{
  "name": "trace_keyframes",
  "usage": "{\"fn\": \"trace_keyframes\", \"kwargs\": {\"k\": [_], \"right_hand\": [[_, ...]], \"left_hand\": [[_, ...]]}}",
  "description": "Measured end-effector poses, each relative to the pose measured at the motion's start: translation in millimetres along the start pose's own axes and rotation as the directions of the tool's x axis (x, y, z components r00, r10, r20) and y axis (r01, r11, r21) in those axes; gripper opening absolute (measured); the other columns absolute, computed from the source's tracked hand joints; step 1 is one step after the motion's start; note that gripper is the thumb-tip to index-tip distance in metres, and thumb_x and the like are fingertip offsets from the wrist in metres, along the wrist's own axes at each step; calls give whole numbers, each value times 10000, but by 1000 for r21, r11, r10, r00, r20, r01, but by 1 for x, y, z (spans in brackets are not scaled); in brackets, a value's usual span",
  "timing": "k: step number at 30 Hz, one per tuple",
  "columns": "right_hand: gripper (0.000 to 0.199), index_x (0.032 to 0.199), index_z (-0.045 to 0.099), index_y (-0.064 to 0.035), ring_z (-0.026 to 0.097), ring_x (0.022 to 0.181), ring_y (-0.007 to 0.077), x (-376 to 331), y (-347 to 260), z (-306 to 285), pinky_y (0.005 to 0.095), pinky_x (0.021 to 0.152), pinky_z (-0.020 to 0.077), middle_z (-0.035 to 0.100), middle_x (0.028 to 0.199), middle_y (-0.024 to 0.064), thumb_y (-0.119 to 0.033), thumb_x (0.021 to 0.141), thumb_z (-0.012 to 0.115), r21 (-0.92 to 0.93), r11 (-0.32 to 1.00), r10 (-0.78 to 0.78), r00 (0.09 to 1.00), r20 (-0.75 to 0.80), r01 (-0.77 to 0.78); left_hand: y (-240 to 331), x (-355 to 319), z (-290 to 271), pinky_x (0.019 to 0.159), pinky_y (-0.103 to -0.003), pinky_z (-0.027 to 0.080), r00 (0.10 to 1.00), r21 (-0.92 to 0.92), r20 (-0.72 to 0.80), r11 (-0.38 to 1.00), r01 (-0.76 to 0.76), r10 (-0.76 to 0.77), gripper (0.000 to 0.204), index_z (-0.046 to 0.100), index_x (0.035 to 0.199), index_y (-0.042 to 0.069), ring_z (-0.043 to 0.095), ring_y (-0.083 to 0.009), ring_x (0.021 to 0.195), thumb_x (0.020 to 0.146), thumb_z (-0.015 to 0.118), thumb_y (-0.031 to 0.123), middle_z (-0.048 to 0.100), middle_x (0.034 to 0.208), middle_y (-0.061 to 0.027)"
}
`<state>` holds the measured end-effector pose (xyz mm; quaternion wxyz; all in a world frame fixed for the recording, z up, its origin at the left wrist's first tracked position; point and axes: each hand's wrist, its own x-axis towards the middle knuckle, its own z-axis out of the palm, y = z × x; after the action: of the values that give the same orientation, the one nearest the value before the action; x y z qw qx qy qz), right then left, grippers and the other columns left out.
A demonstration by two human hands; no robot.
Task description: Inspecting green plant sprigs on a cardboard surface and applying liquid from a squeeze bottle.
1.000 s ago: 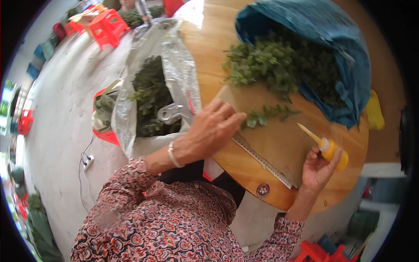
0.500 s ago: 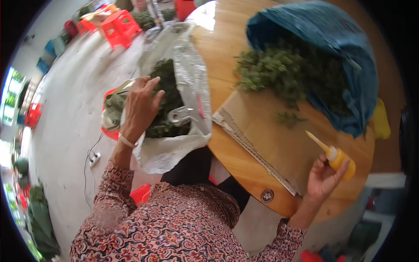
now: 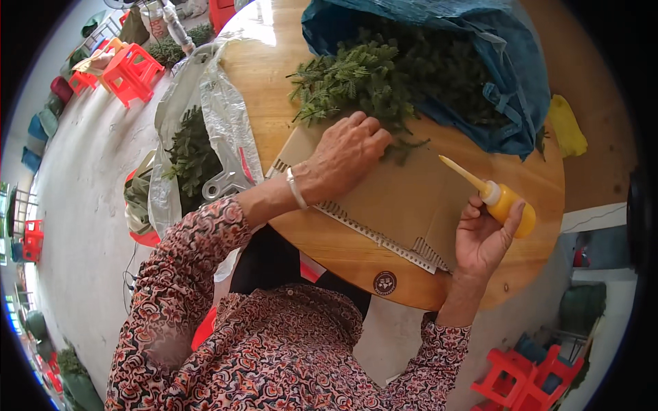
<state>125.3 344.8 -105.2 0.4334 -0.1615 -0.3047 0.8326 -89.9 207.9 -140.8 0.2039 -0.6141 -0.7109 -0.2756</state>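
My right hand (image 3: 480, 243) holds a yellow squeeze bottle (image 3: 515, 214) with a long tapered nozzle, tilted up and to the left. Over a sheet of brown cardboard (image 3: 411, 198), my left hand (image 3: 346, 154) has its fingers bent downward at the near edge of a heap of green needled sprigs (image 3: 346, 79). Its fingertips are hidden, so what they pinch does not show. A small loose sprig (image 3: 411, 147) lies just right of those fingers. The heap spills from a large blue bag (image 3: 517, 75) on the round wooden table (image 3: 277, 75).
Left of the table, a whitish plastic bag (image 3: 229, 106) contains more sprigs (image 3: 188, 154) and a clear plastic piece (image 3: 223, 183). A yellow bag (image 3: 567, 127) shows beyond the right edge. Red stools stand far left (image 3: 130, 72) and lower right (image 3: 528, 377).
My left hand has moved right, from above the whitish bag to the sprigs by the cardboard. The right hand still holds the bottle. The whole view has shifted.
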Motion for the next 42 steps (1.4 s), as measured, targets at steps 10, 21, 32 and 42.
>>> {"fn": "trace_keyframes", "kwargs": {"k": [10, 21, 32, 42], "right_hand": [[471, 1136, 520, -14, 602, 692, 176, -6, 10, 12, 202, 582, 489, 614, 1052, 170, -375, 870, 666, -106, 994, 5, 998, 60, 1], [485, 1158, 504, -5, 580, 719, 177, -13, 17, 13, 208, 595, 472, 573, 1107, 185, -360, 873, 670, -234, 971, -35, 997, 75, 52], [373, 1142, 524, -58, 608, 664, 179, -14, 28, 19, 208, 576, 493, 654, 1016, 177, -278, 874, 661, -397, 909, -87, 989, 122, 129], [347, 1130, 528, -59, 610, 647, 178, -13, 31, 22, 203, 554, 488, 665, 987, 171, -245, 870, 664, -434, 891, -87, 989, 122, 132]], "left_hand": [[13, -41, -50, 754, -303, 470, 998, -165, -4, 984, 67, -69, 287, 631, 1102, 77, 513, -205, 873, 815, 637, 78, 558, 1070, -97], [41, -62, -39, 836, -334, 460, 996, -144, -32, 987, 76, -81, 353, 603, 1134, 38, 506, -252, 971, 795, 664, 115, 515, 1162, -101], [41, -69, -35, 835, -338, 420, 995, -123, -52, 990, 74, -81, 337, 577, 1082, 10, 476, -256, 944, 806, 635, 195, 481, 1113, -106], [44, -71, -38, 879, -361, 439, 990, -188, 7, 972, 138, -140, 358, 606, 1092, 4, 500, -273, 1017, 776, 674, 159, 516, 1191, -101]]}}
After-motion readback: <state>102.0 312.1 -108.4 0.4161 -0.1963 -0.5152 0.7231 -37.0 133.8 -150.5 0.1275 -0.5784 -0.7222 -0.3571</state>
